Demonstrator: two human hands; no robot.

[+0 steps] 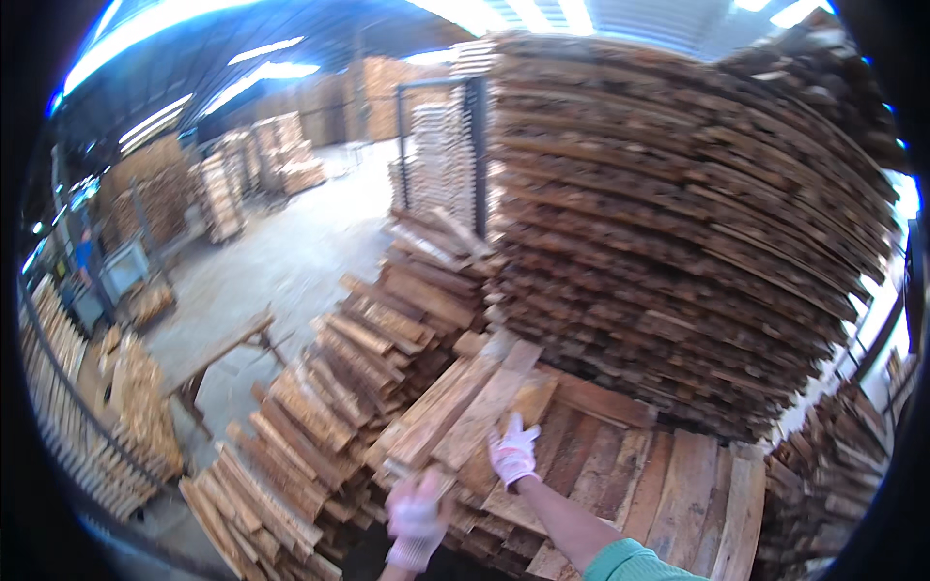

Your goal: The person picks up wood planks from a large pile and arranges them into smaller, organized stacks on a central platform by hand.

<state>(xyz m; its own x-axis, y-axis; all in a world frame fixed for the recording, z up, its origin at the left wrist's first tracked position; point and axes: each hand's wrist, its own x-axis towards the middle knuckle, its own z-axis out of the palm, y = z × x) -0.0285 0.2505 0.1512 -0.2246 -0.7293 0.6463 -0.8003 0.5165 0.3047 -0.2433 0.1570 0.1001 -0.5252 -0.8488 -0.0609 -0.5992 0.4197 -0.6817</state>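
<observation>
My right hand (513,451), in a pale glove, lies with fingers spread on or just above a light wooden board (535,399). Below and left of it, at the near ends of the boards, is my left hand (417,523), gloved too. Motion smears its fingers, so whether they grip a board end does not show. Under both hands is a low stack of rough planks. Some loose planks (448,412) lie on top, slanting away from me. To the right, a row of flat boards (683,494) forms the top layer.
A tall layered wall of stacked boards (668,223) rises directly behind. Leaning planks (300,426) run in a long pile on the left. Farther off stand a wooden trestle (223,353), a dark metal frame (475,145) and more timber stacks (221,194) on the concrete floor (300,242).
</observation>
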